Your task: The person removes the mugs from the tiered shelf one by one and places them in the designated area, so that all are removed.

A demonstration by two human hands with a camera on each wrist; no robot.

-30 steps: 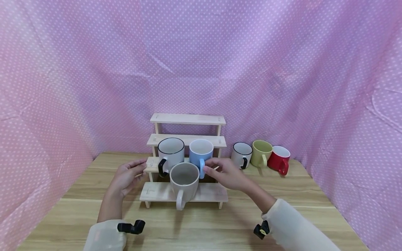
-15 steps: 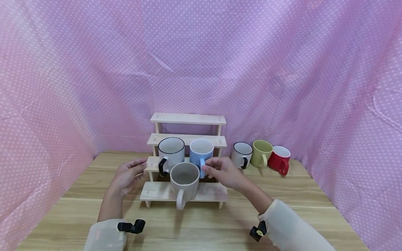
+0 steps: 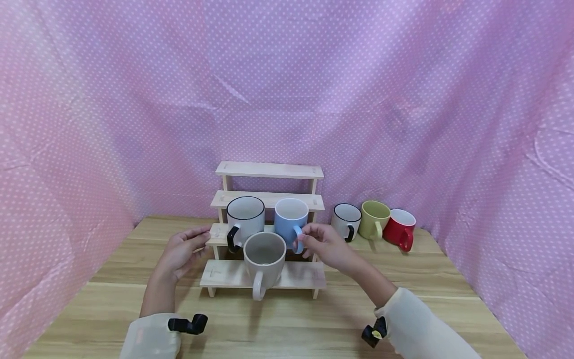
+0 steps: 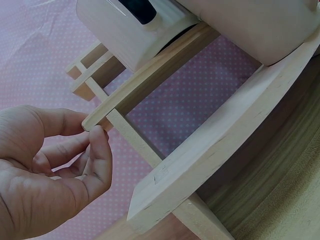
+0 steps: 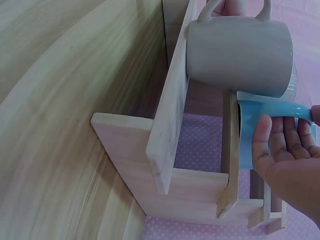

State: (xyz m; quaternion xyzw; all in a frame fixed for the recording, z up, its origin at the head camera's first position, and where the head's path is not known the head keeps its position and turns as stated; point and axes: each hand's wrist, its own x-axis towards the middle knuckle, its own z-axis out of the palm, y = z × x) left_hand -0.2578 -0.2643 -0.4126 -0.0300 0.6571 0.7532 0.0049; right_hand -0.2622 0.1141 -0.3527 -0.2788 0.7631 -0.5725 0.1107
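A stepped wooden shelf (image 3: 224,275) stands on the table in the head view. My left hand (image 3: 183,251) pinches the left end of its second board (image 4: 125,95) between thumb and fingers. On that board sit a white mug with a black rim and handle (image 3: 252,230) and, right of it, a light blue mug (image 3: 286,227). My right hand (image 3: 331,248) grips the blue mug's handle (image 5: 285,109) with curled fingers. In front, a beige mug (image 3: 271,271) rests on the lowest board, its handle facing me. It hides part of the boards behind.
Right of the shelf, a smaller white mug with black trim (image 3: 343,227), a yellow-green mug (image 3: 369,222) and a red mug (image 3: 396,232) stand in a row on the wooden table (image 3: 403,299). A pink dotted cloth (image 3: 269,89) hangs behind and at both sides.
The blue mug has shifted slightly right along the second board, with my right hand on its handle. A wider gap separates it from the black-rimmed mug. My left hand stays put.
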